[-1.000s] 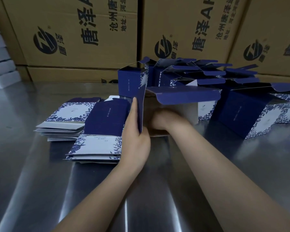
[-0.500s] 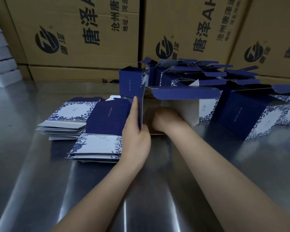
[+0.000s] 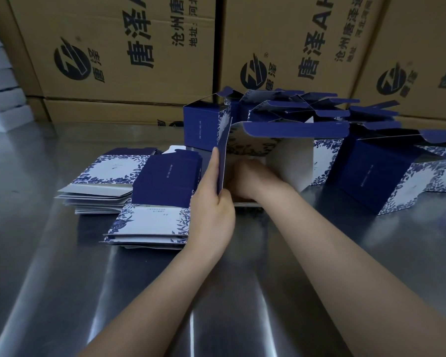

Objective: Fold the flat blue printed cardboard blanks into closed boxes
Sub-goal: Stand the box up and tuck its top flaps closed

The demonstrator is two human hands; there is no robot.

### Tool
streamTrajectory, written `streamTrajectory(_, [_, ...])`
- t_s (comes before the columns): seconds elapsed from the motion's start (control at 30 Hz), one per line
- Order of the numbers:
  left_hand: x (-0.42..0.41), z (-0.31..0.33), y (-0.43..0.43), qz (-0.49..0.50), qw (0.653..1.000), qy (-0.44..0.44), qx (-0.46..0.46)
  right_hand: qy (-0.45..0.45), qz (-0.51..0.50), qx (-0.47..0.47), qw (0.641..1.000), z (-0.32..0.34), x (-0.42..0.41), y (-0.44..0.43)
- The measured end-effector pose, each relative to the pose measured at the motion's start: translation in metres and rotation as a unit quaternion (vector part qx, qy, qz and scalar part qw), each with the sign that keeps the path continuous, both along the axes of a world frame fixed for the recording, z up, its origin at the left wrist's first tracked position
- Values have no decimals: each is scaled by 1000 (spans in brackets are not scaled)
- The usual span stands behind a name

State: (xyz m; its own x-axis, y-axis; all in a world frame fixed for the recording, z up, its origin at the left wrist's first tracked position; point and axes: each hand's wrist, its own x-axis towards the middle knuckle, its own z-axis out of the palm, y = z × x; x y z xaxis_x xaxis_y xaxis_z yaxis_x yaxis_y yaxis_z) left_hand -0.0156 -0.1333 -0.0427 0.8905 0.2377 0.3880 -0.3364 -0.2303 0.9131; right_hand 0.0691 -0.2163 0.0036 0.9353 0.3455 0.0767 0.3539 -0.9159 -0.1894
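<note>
Head view: open box (image 3: 289,161) lies on its side mid-worktop (image 3: 62,279), mouth toward the person, just right of the stacks of flat blanks (image 3: 150,222). Left hand (image 3: 211,204) pinches the box's left wall, fingers flat outside, thumb inside. Right hand (image 3: 250,179) reaches into the box; fingers hidden, can't tell if curled or pressing. Card looks light and thin, stiff across panels, springy at the scores; glossy print likely slick on steel. Hold wall edges near creases, not panel middles, which would probably buckle.
</note>
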Motion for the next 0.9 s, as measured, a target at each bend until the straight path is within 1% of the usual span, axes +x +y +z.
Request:
streamTrajectory(0.1, [0,-2,0,-6,1000,12,-1,48,19,-33,998,1,-1,2])
streamTrajectory(0.2, [1,-3,-1,-8,1000,16,4,71,30,-39,996,0,0,4])
streamTrajectory(0.27, [1,-2,-1,-3,1000,17,14,59,33,-10,998,2,-1,1])
streamTrajectory(0.33, [0,-1,-2,6,1000,14,18,11,31,17,999,4,-3,-2])
streamTrajectory(0.4, [-1,0,-2,16,1000,15,13,-24,29,21,999,5,-6,-5])
streamTrajectory(0.43, [-1,0,-2,19,1000,16,12,-18,29,11,999,5,-8,-5])
streamTrajectory(0.57, [0,0,-2,18,1000,17,17,70,39,-37,996,0,-12,-5])
streamTrajectory(0.7, [1,1,-2,16,999,25,26,93,58,-79,991,1,-15,-3])
streamTrajectory(0.77, [0,0,-2,18,999,23,26,88,58,-64,992,2,-16,-4])
streamTrajectory(0.9, [1,-3,-3,20,999,20,28,29,41,-27,998,-1,-20,-6])
